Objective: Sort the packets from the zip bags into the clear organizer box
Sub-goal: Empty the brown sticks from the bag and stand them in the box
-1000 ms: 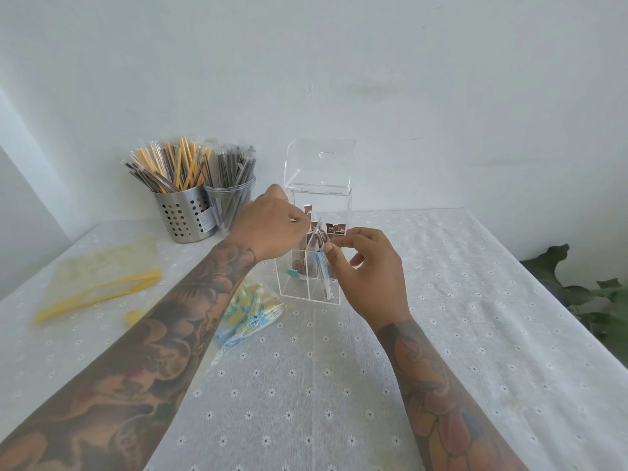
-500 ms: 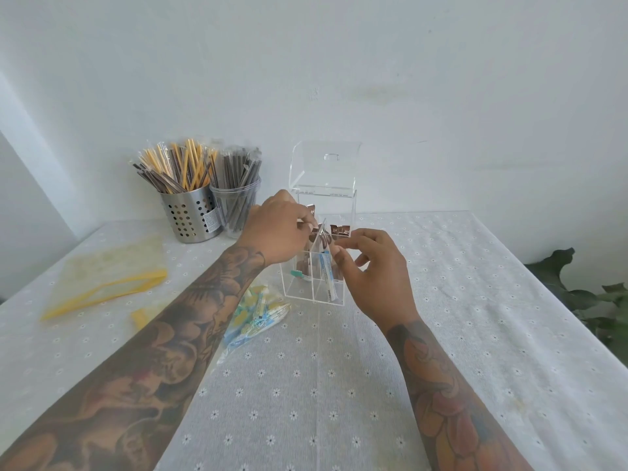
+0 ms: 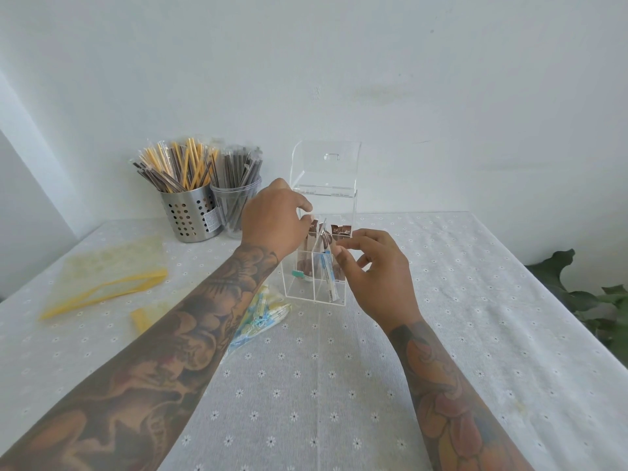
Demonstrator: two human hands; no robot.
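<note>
My left grip (image 3: 272, 219) clutches brown packets (image 3: 314, 232) at the clear organizer box (image 3: 317, 294) rim; my right grip (image 3: 370, 266) pinches one. Open desk (image 3: 475, 300) at three o'clock.

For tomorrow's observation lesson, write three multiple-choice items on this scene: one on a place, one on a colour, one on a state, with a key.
1. Where does the perforated metal cup stand?
A. back left of the table
B. right of the organizer box
C. on the floor

2. What colour is the zip strip of the flat zip bag?
A. red
B. yellow
C. black

3. How is the lid of the clear organizer box?
A. shut
B. lying on the table
C. raised open

Key: 1 A, it stands left of the box by the wall; 2 B, the strip is yellow; 3 C, the lid stands upright.
</note>
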